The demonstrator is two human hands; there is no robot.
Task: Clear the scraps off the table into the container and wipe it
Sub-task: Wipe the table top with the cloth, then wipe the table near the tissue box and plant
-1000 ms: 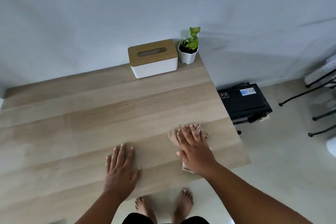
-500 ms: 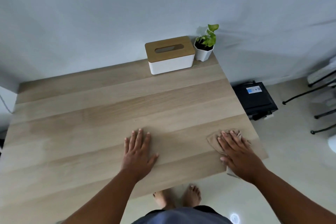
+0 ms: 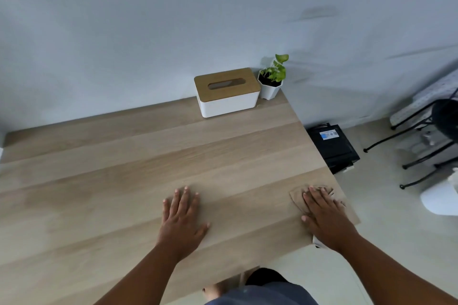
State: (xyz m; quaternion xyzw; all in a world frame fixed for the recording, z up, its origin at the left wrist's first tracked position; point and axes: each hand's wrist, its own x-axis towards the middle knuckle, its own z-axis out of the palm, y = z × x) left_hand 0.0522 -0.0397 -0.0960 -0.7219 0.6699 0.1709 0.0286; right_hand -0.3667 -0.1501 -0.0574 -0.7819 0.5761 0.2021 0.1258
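Note:
My right hand (image 3: 326,220) presses flat on a beige cloth (image 3: 296,197) at the near right corner of the light wooden table (image 3: 148,168). Part of the cloth sticks out past my fingertips, and a pale corner hangs over the table's front edge under my wrist. My left hand (image 3: 182,218) rests palm down with fingers spread on the bare tabletop, well to the left of the cloth. No scraps show on the table.
A white tissue box with a wooden lid (image 3: 228,91) and a small potted plant (image 3: 271,79) stand at the far right corner by the wall. A black box (image 3: 333,147) sits on the floor right of the table, with black metal legs (image 3: 421,153) beyond.
My right hand has slid the cloth to the right along the table's front, from mid-right to the near right corner. My left hand stays flat on the tabletop.

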